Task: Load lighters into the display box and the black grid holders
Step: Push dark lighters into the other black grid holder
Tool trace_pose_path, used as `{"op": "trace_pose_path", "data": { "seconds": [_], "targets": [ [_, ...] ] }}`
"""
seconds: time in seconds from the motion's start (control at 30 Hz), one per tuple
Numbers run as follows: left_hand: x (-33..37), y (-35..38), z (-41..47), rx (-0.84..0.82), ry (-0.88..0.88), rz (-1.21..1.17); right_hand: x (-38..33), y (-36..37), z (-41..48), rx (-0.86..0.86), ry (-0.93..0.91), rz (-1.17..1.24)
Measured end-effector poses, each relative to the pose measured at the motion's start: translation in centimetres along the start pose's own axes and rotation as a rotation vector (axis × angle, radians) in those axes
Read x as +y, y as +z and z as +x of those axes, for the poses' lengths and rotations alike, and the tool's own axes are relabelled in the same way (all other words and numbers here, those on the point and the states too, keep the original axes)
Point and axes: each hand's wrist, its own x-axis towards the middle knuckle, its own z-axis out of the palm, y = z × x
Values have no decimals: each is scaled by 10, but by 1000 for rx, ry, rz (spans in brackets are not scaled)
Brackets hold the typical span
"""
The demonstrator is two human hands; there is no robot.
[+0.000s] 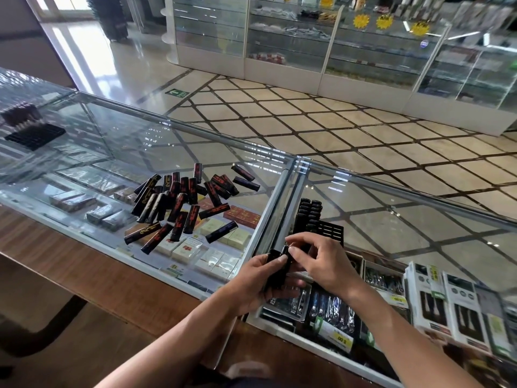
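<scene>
Left grip point(260, 281) clasps a bundle of lighters point(275, 277); right grip point(321, 261) pinches one.
Near the grid holder point(331, 231), we could spill them on the glass surface point(405, 219) if that clasp loosens.

Glossy black lighters point(179, 208) — glass counter point(112, 141)
</scene>
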Motion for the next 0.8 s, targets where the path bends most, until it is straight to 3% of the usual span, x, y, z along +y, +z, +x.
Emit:
{"op": "trace_pose_path", "data": {
  "seconds": [0.13, 0.4, 0.5, 0.67, 0.8],
  "targets": [
    [-1, 2, 1, -2, 3, 66, 6, -5, -2, -11, 67, 160],
    [-5, 1, 5, 38, 63, -14, 18, -23, -8, 99, 80, 248],
    [-5, 0, 4, 65, 76, -17, 23, -25, -14, 100, 55, 174],
    [-7, -2, 5, 66, 96, 11, 31, -27, -26, 46, -104, -171],
    [-9, -4, 7, 79, 89, 11, 34, -26, -26, 60, -144, -222]
  ]
}}
